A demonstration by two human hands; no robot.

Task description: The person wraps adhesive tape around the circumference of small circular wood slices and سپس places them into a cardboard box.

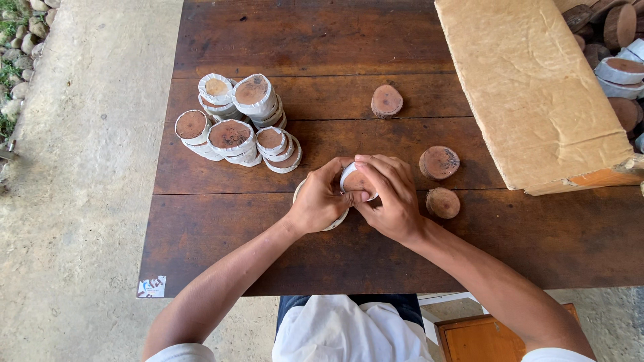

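Both of my hands meet over the middle of a dark wooden table [221, 234]. My left hand [320, 198] and my right hand [389, 194] hold one small round wood slice [354, 181] with a white band around its rim, fingers pinching that band. A roll of white tape [333, 223] lies partly hidden under my left hand. Three bare wood slices lie to the right: one further back [387, 100], one beside my right hand [439, 162], one nearer [443, 202].
Stacks of white-banded wood slices [236, 127] stand at the table's left. An open cardboard box flap [530, 87] covers the right side, with more slices [620, 67] inside the box. A concrete floor [80, 201] lies left; a wooden stool [483, 338] is below.
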